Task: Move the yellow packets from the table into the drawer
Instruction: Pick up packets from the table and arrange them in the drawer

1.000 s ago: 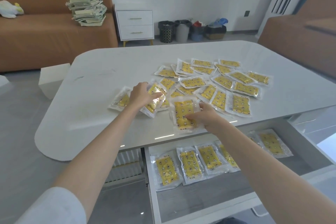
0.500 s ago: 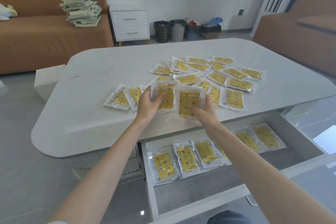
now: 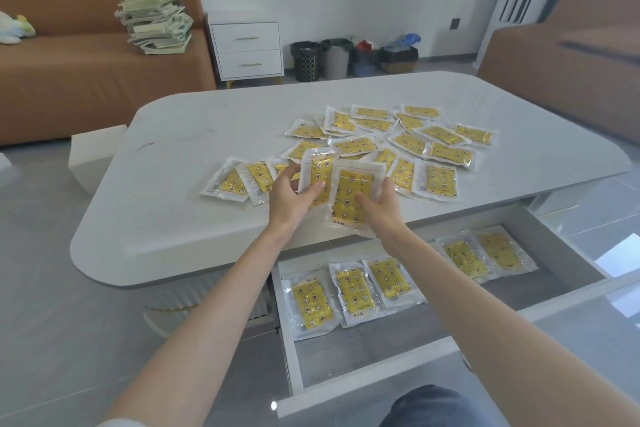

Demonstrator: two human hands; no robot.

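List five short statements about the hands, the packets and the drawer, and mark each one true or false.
1. The left hand holds the left packet, and the right hand holds the right packet. True.
2. The drawer is shut. False: it is pulled open, with drawer packets lying inside.
3. Many loose packets lie on the table. True.
4. Both held packets are down inside the drawer. False: they are held above the table, near its front edge.
5. A stack of papers sits on the table. False: it sits on the sofa.
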